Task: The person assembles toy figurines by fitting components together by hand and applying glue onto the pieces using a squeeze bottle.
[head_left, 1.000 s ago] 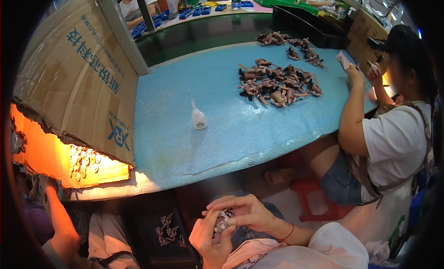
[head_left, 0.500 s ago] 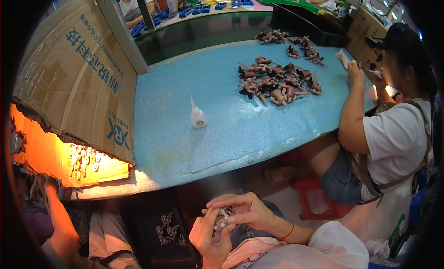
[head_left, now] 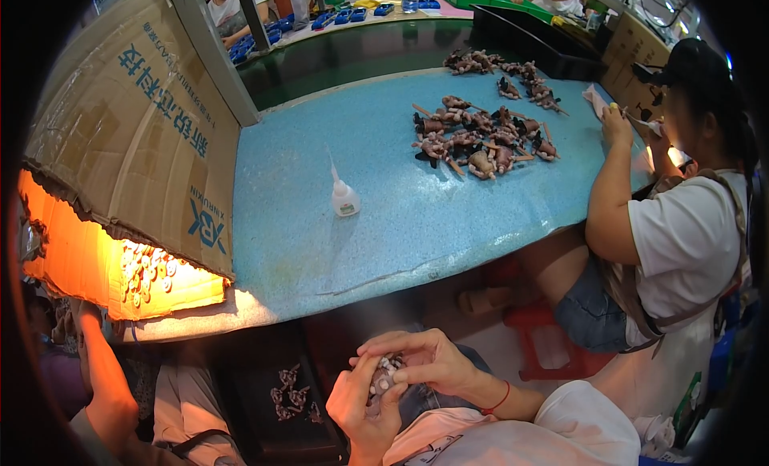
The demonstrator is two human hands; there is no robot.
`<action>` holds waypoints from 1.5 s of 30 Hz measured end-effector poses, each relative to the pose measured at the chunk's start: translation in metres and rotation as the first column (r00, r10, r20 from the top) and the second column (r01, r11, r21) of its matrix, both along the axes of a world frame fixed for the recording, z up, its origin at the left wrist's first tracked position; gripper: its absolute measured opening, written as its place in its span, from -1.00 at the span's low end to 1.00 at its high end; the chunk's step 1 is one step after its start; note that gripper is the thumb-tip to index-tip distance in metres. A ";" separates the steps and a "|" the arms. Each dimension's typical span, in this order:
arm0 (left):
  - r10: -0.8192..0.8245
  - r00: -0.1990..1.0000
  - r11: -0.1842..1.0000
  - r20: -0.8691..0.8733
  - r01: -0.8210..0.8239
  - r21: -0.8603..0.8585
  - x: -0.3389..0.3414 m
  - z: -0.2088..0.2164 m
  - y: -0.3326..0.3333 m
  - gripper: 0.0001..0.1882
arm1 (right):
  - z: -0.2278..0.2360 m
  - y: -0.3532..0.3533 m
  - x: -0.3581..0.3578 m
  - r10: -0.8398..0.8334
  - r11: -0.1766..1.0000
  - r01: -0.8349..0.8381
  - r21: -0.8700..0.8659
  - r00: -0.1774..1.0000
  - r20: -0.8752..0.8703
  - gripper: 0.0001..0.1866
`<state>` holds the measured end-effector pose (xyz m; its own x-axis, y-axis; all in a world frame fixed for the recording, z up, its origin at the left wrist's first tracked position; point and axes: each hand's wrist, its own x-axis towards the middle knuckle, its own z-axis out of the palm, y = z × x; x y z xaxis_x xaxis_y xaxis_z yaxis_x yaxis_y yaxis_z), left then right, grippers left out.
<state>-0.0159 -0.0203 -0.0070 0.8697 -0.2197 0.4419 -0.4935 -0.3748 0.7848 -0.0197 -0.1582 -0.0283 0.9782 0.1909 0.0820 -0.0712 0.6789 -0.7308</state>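
Low in the picture, just off the table's near edge, my left hand (head_left: 357, 401) and my right hand (head_left: 432, 362) are closed together around a small pinkish-brown figurine (head_left: 384, 375). Pale knobs show on it between my fingers; my hands cover the rest. On the blue table beyond stands a small white squeeze bottle (head_left: 344, 198) with a long thin nozzle, upright and touched by no hand. Farther right lies a pile of similar brown figurines (head_left: 485, 138) with dark parts and flat tan pieces, and a smaller group (head_left: 473, 62) behind it.
A black bin (head_left: 268, 422) holding a few pieces sits below the table, left of my hands. A cardboard box (head_left: 136, 122) with warm light and small round parts inside stands left. Co-workers sit on both sides; the right one (head_left: 689, 234) handles something. A black tray (head_left: 537, 46) lies behind.
My hands stay closed around the figurine, with only a slight shift of the fingers. The view has tilted a little; the things on the table have not moved.
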 end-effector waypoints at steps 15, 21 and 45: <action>0.003 1.000 1.000 -0.016 -0.004 -0.028 0.001 -0.002 -0.001 -0.57 | 0.003 -0.001 -0.001 -0.009 1.000 0.009 0.010 1.000 -0.023 -0.59; -0.008 1.000 0.998 -0.027 0.006 -0.069 0.004 0.000 -0.004 -0.60 | 0.007 -0.003 0.001 -0.006 1.000 0.005 -0.031 1.000 -0.025 -0.58; -0.399 0.755 0.687 -0.520 -0.130 -0.715 0.017 -0.006 -0.001 -0.61 | 0.035 -0.021 0.010 -0.051 0.888 0.093 -0.451 0.993 0.104 -0.37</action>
<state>0.0010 -0.0208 -0.0131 0.9693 -0.2294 -0.0889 0.1801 0.4159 0.8914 -0.0097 -0.1793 0.0066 0.9837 0.1566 0.0885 0.0431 0.2720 -0.9613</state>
